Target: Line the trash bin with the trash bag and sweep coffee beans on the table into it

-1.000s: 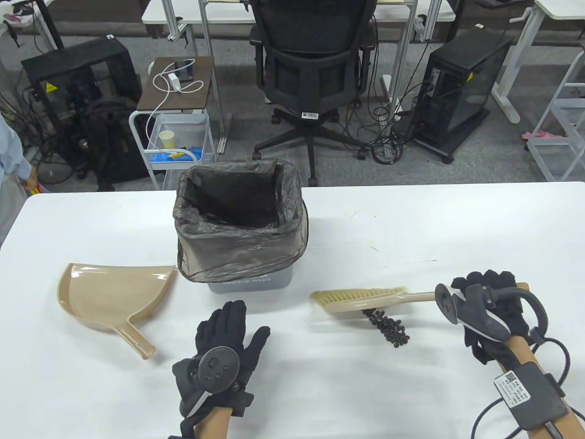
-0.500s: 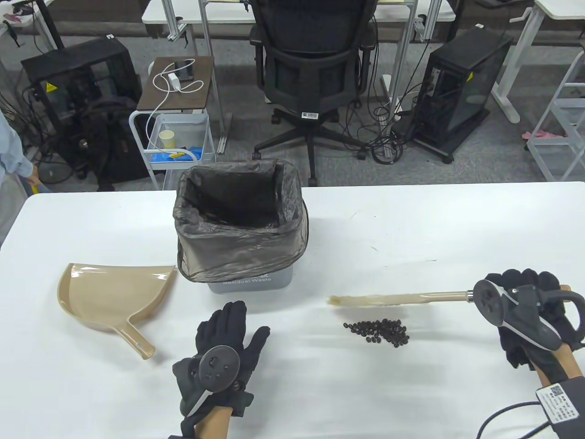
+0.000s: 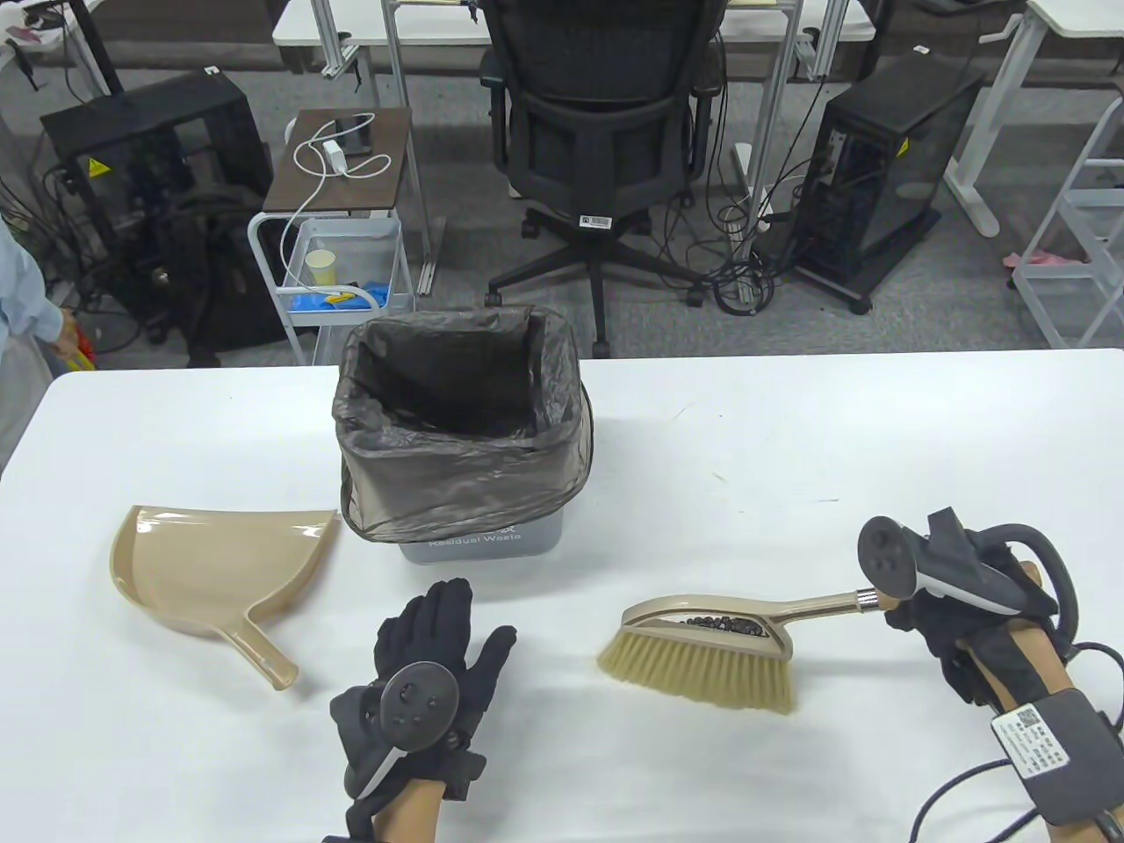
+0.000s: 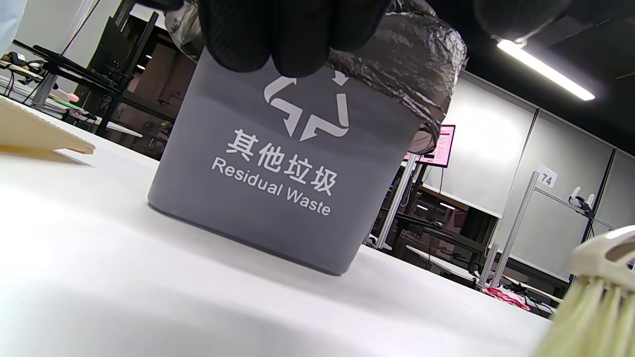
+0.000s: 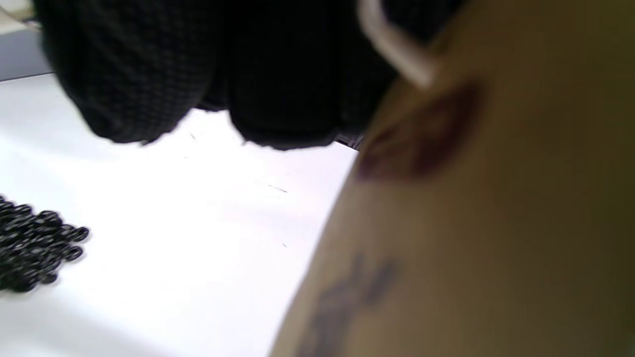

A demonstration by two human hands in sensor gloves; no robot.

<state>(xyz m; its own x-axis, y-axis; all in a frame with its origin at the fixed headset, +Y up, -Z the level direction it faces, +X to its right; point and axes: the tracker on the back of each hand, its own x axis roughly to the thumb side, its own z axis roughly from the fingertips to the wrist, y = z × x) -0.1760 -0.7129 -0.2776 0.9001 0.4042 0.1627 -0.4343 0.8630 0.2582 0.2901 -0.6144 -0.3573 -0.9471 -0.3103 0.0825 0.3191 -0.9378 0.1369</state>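
Observation:
The grey trash bin point(image 3: 479, 540) point(image 4: 278, 178) stands mid-table, lined with a dark trash bag point(image 3: 457, 413) point(image 4: 412, 59) folded over its rim. My right hand point(image 3: 957, 615) grips the handle of the beige brush point(image 3: 711, 654), whose bristles point toward me over the coffee beans point(image 3: 724, 625) point(image 5: 34, 243); the beans show through the brush's opening. My left hand point(image 3: 435, 641) rests flat on the table in front of the bin, fingers straight, holding nothing. The beige dustpan point(image 3: 219, 571) point(image 4: 39, 134) lies at the left, untouched.
Behind the table's far edge are an office chair point(image 3: 597, 132), a small cart point(image 3: 342, 263) and computer cases. A person's sleeve point(image 3: 26, 299) shows at the far left edge. The white table point(image 3: 790, 421) stretches to the right of the bin.
My right hand turned the brush from edge-on to bristles facing me and set it over the bean pile, moving slightly left. The left hand and dustpan stayed still.

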